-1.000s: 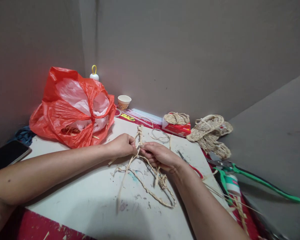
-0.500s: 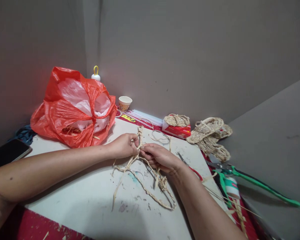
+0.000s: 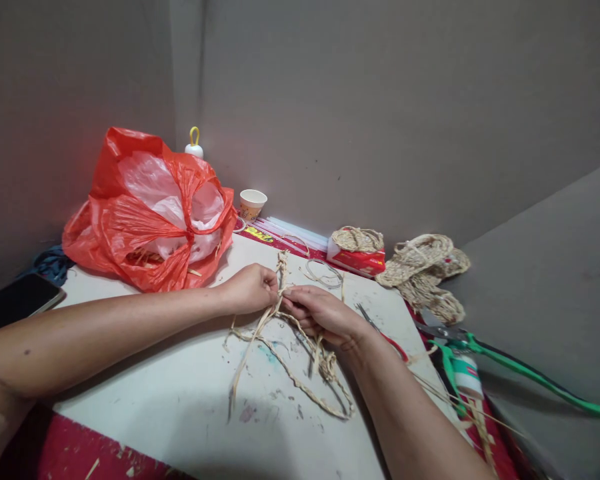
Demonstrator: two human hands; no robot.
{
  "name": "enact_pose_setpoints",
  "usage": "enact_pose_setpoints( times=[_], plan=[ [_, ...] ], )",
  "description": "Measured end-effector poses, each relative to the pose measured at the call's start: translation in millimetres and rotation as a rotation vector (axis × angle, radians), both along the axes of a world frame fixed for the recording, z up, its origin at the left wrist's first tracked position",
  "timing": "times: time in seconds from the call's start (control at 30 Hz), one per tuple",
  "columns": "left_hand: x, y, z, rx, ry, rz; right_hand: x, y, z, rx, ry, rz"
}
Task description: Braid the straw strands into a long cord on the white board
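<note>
Between my hands is a braided straw piece (image 3: 282, 267), its short upright end standing above my fingers. My left hand (image 3: 254, 288) is closed, pinching the straw from the left. My right hand (image 3: 320, 312) is closed on the strands from the right, thumb and forefinger near the braid. Loose straw strands (image 3: 245, 363) hang down toward me from the pinch. A thin twisted straw cord (image 3: 300, 383) loops over the white board (image 3: 180, 400) below my hands, with a knotted bunch (image 3: 327, 365) under my right wrist. The fingertips partly hide the straw.
A red plastic bag (image 3: 150, 220) with straw inside stands at left, near a phone (image 3: 20, 305). Behind are a paper cup (image 3: 253, 205) and a red tissue pack (image 3: 355, 261). Woven straw slippers (image 3: 425, 270), scissors (image 3: 383, 333) and green-handled shears (image 3: 530, 373) lie at right.
My left fingers have curled in more closely at the straw, and the hanging strands have shifted slightly. My right hand stays nearly in place. The whole view has moved a little.
</note>
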State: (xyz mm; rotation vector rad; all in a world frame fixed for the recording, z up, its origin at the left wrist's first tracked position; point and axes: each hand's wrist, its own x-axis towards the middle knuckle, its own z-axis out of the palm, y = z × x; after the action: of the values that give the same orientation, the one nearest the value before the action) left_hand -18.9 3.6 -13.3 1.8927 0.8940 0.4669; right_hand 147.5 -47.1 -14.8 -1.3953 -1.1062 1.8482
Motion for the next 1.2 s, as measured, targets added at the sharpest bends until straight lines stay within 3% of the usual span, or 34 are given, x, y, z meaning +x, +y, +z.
enact_pose_setpoints(
  times=[0.43,0.73,0.97,1.2],
  plan=[
    [1.0,1.7,6.6,0.066,0.043,-0.04,-2.3,0.5,-1.1,0.016,-0.027,-0.009],
    [2.9,1.6,31.3,-0.066,0.162,0.001,-8.5,0.9,-3.3,0.037,-0.064,-0.104],
    [7.2,-14.9,18.0,-0.359,0.058,0.068,-9.9,-0.7,-0.7,0.005,0.055,-0.103],
    [9.7,-25.4,15.5,-0.33,0.056,0.096,-7.3,0.1,-2.7,-0.012,0.132,-0.074]
  ],
)
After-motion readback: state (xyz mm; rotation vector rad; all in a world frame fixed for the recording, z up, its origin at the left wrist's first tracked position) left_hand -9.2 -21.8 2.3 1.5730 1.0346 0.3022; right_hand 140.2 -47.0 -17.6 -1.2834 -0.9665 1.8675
